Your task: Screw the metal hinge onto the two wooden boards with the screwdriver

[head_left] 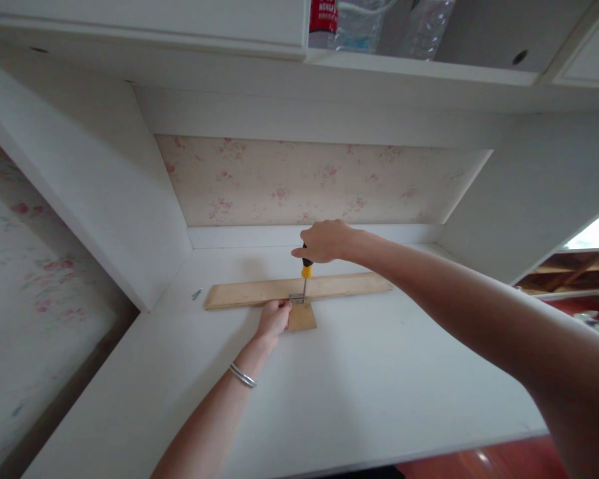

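Note:
My right hand (327, 241) is wrapped round the black and yellow handle of a screwdriver (307, 271), held upright. Its tip meets a small metal hinge (296, 299). This hinge lies where a long wooden board (249, 291) and a short wooden piece (302, 318) come together. With fingers closed, my left hand (273, 319) pinches the left edge of the short piece, its thumb close to the hinge. A silver bangle circles that wrist. A few loose screws (196, 293) rest left of the long board. The screw under the tip is too small to make out.
All this lies on a white desktop (379, 372) between white side panels (80, 173). Overhead, a white shelf (419, 72) holds plastic bottles (362, 26), one with a red label (323, 16). Floral wallpaper (279, 179) covers the back wall. Reddish floor shows below the front edge.

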`<state>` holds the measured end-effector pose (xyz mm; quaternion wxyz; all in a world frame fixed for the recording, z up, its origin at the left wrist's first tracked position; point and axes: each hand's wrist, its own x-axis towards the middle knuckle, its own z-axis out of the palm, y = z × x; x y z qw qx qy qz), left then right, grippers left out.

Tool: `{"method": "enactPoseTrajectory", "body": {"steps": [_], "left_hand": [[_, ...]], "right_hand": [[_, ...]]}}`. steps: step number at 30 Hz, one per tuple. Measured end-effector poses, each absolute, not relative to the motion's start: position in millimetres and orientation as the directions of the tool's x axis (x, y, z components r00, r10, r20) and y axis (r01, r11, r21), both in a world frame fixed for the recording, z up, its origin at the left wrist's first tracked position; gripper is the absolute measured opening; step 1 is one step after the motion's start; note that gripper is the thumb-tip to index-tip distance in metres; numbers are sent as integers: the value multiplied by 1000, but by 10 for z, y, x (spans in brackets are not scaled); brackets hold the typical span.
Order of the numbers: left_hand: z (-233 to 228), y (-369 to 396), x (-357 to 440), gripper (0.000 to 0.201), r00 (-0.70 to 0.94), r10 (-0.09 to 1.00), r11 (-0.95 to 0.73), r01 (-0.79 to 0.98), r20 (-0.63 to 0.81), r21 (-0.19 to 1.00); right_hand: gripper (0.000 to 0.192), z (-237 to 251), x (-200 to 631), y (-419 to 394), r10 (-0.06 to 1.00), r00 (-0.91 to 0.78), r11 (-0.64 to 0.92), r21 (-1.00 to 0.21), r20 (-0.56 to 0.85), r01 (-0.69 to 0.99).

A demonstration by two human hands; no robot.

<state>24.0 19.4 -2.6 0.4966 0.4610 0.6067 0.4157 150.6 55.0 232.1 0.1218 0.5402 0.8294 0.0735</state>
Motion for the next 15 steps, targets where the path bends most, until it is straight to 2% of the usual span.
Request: {"method": "enactPoseTrajectory", "body": {"steps": [2, 5, 10, 13, 15], "left_hand": [[-29, 196, 238, 22, -65, 972, 233, 129, -226, 964], [-30, 197, 235, 22, -61, 968, 247, 107, -242, 963], [-17, 191, 232, 22, -63, 966, 257, 92, -252, 962], [-11, 187, 232, 23, -66, 966, 256, 83, -251, 963], [-12, 186, 234, 23, -69, 965, 257, 77, -252, 963]], "right_hand": [[44, 2319, 1519, 556, 887, -430, 459, 211, -171, 863], [52, 2320, 1524, 549, 858, -471, 505, 172, -205, 846], [53, 2301, 1518, 534, 912, -399, 410, 264, -97, 873], [43, 2290, 1544, 551, 876, -463, 482, 199, -139, 853], [52, 2285, 1561, 560, 836, -523, 545, 142, -163, 826]]}}
